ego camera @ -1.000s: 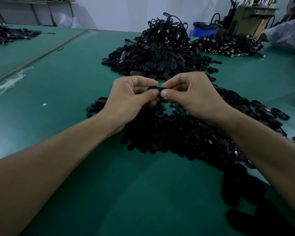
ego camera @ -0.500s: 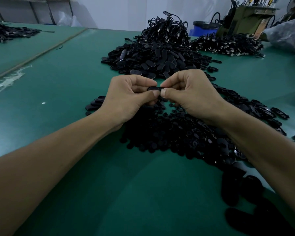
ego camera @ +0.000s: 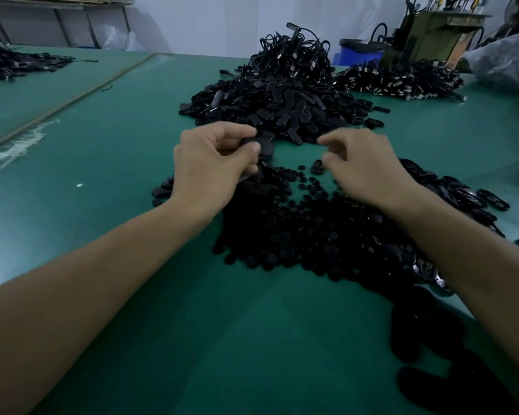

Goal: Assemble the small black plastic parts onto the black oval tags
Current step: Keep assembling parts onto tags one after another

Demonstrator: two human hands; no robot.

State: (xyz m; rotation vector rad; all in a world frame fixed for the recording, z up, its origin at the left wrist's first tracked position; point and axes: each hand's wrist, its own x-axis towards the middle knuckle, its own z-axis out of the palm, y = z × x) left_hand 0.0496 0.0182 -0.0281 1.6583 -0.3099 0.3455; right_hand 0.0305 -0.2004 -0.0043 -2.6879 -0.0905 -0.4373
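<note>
- Your hands have come apart: half a second ago both pinched one tag between them
- Your left hand [ego camera: 213,163] now holds the tag [ego camera: 264,146] alone, thumb and fingers curled round it, above the far edge of the pile of small parts [ego camera: 297,232]
- Your right hand [ego camera: 363,166] has drawn off to the right, blurred, with thumb and forefinger apart and nothing visible between them
- That part is probably seated; next comes setting this tag aside and picking up another
</note>
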